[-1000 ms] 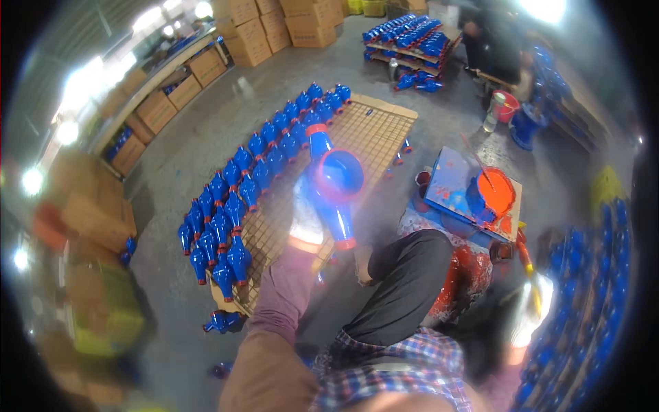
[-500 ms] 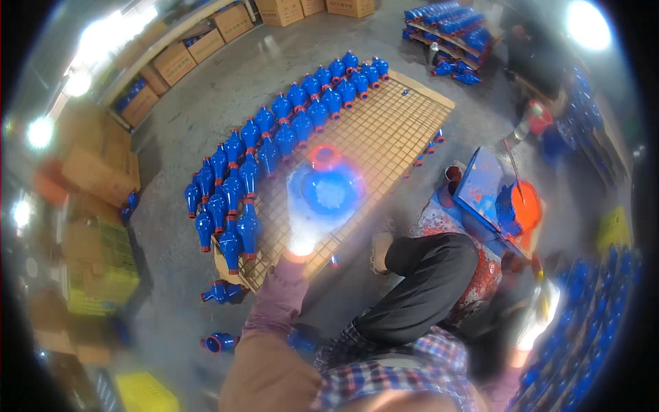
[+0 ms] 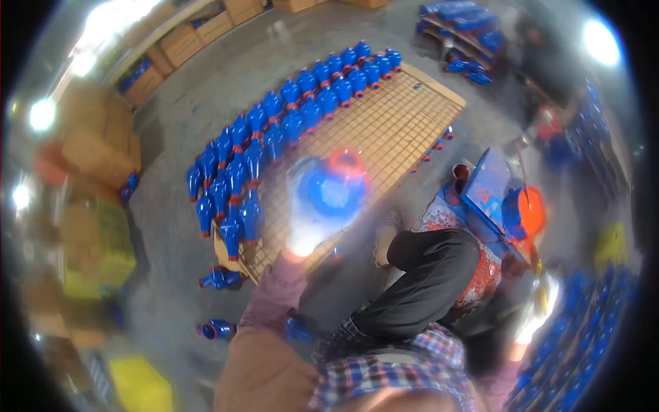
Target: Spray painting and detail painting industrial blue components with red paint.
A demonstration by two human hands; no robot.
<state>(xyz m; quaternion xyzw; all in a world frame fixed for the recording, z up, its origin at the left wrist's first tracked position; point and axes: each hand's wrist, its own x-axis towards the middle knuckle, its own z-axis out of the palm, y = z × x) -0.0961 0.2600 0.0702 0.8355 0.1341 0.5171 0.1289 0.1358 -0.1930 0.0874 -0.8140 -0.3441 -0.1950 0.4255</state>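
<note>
My left hand (image 3: pixel 303 230), in a white glove, holds a glossy blue vase (image 3: pixel 335 193) with an orange-red mouth, blurred by motion, above a wooden grid rack (image 3: pixel 384 117). Rows of similar blue vases (image 3: pixel 272 104) with orange-red ends stand along the rack's far and left side. At the lower right, my gloved right hand (image 3: pixel 539 312) is closed around a slim yellow-handled tool (image 3: pixel 544 296), whose tip is too blurred to make out. Just beyond that hand is a tub of orange-red paint (image 3: pixel 531 209) with a thin stick standing in it.
A paint-stained blue box (image 3: pixel 487 180) stands beside the tub, near my bent knee (image 3: pixel 439 264). Many more blue vases (image 3: pixel 583 336) fill the lower right. Vases (image 3: pixel 218 277) lie on the floor at left. Cartons (image 3: pixel 103 147) and yellow crates (image 3: pixel 141 384) line the left side.
The view has shifted slightly. My left hand still holds the vase over the rack, its orange-red mouth now a little farther right. My right hand keeps nearly the same place.
</note>
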